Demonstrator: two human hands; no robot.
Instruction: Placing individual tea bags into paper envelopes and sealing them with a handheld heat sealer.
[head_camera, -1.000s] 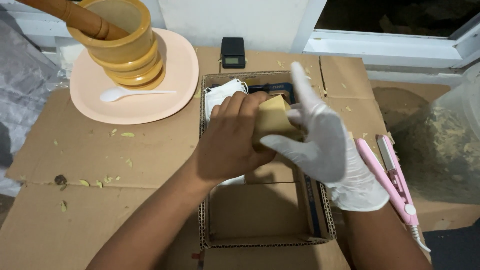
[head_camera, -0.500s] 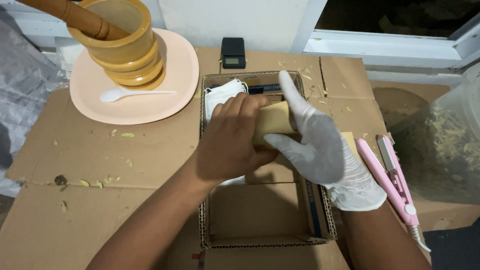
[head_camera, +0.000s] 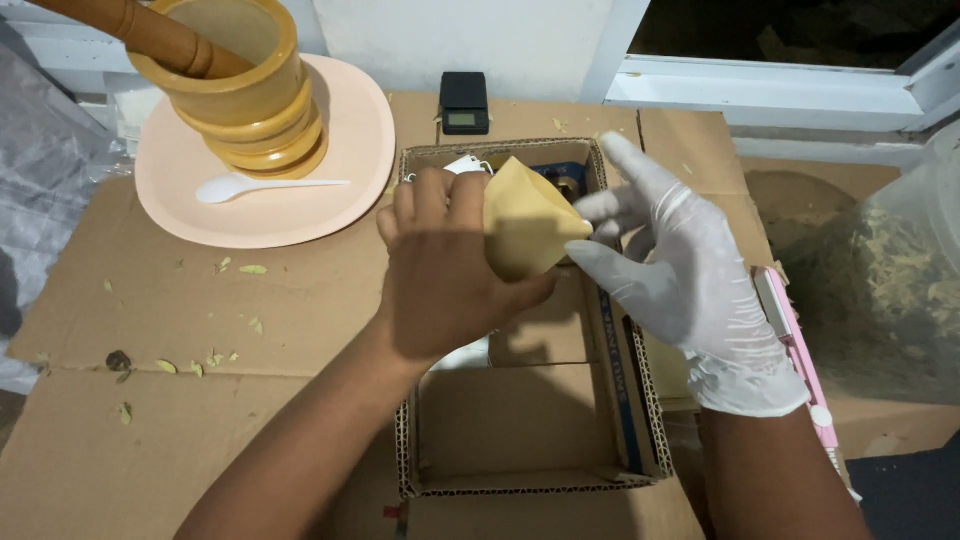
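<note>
Head view, my left hand (head_camera: 445, 275): bare, its grip wrapped around a small tan paper pouch (head_camera: 528, 228), held above the open cardboard box (head_camera: 625, 400).
Head view, my right hand (head_camera: 680, 270): in a white glove, fingers spread wide, fingertips touching the pouch's right corner; it clasps nothing.
Head view, pouch: tilted, pointed corner toward the gloved hand, over the far half of the box.
Head view, box: shallow, corrugated, resting on flattened cardboard sheets that cover the surface (head_camera: 200, 330).
Head view, far left: peach plate (head_camera: 340, 150) carrying a wooden mortar (head_camera: 235, 85), a pestle (head_camera: 150, 35) and a white plastic spoon (head_camera: 260, 187).
Head view, beyond the box: small black scale (head_camera: 465, 103).
Head view, right: pink tool (head_camera: 795, 340) beside my gloved wrist; clear bag of dried herb (head_camera: 890, 280) further right.
</note>
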